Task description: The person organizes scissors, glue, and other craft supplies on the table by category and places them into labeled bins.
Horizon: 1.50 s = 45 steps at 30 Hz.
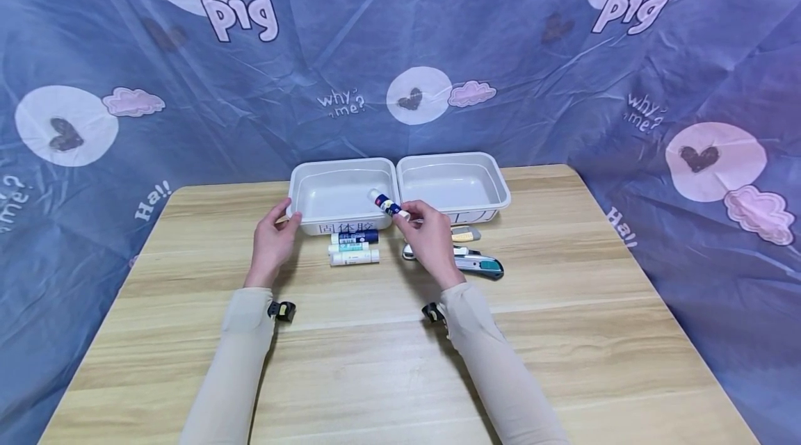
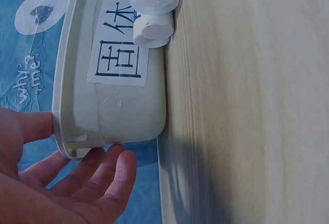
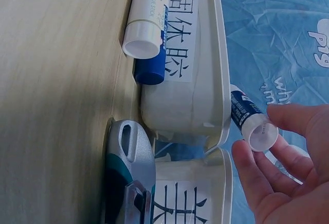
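My right hand (image 1: 428,235) pinches a glue stick (image 1: 389,204) with a dark blue label by one end, thumb and fingers around its white cap. The stick slants over the right part of the left white plastic bin (image 1: 345,218). At that bin's left end, my left hand (image 2: 77,178) grips the rim corner, thumb on one side and fingers curled beneath. Black Chinese lettering marks the bin's front. In front of it lie several more glue sticks: a dark blue one (image 3: 150,69), a white one (image 1: 354,259), and a pale one (image 1: 349,247) between them.
A second white bin (image 1: 503,196) stands right beside the first, also labelled in front. Before it lie a teal and grey utility knife (image 1: 480,264) and a yellow and grey cutter (image 1: 466,233), partly behind my right hand. A blue printed cloth (image 1: 350,35) hangs behind the wooden table (image 1: 375,375).
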Each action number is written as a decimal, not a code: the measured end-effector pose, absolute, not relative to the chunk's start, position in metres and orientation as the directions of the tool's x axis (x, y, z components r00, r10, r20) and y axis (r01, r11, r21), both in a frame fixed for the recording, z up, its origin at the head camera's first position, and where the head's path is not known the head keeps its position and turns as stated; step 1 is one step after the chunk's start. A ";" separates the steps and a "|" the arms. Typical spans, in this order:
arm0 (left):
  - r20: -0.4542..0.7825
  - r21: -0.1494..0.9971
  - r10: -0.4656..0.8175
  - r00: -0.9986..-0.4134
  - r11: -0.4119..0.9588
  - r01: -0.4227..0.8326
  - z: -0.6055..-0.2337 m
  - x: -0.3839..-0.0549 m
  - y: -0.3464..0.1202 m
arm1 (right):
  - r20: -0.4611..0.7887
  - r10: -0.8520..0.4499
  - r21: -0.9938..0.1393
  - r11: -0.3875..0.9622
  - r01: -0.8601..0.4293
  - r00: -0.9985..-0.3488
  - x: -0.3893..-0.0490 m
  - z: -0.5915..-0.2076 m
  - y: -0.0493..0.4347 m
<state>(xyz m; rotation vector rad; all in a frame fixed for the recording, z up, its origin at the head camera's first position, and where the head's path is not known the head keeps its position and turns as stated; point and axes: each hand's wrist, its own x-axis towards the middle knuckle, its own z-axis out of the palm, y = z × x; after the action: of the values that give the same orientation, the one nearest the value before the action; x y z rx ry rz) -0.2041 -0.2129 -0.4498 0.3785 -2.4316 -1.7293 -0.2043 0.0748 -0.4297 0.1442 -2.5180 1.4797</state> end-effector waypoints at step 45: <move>-0.020 0.944 -0.280 -0.960 0.310 -0.110 -0.453 -0.204 -0.215 | 0.239 -0.032 -0.845 0.485 -0.224 -0.970 -0.200 -0.432 0.072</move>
<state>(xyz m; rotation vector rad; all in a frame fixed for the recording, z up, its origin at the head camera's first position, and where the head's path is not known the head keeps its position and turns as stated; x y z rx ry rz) -0.2043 -0.2146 -0.4532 0.3635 -2.4191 -1.7261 -0.2005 0.0725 -0.4319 0.2220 -2.5381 1.4869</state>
